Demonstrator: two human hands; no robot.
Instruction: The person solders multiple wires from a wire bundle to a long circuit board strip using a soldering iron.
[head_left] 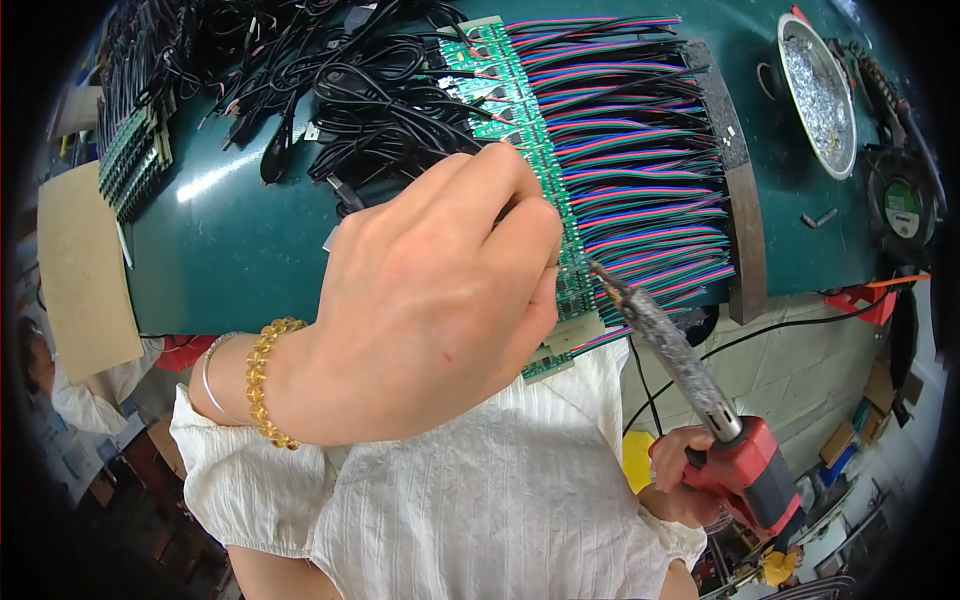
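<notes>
Circuit boards [546, 165] over green tabletop [240, 275], pale floor [780, 372]

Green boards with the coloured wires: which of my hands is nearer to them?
Left. Your left hand is at the green boards, hiding part of them; your right hand is farther off, at the picture's lower right, gripping the soldering iron.
</notes>
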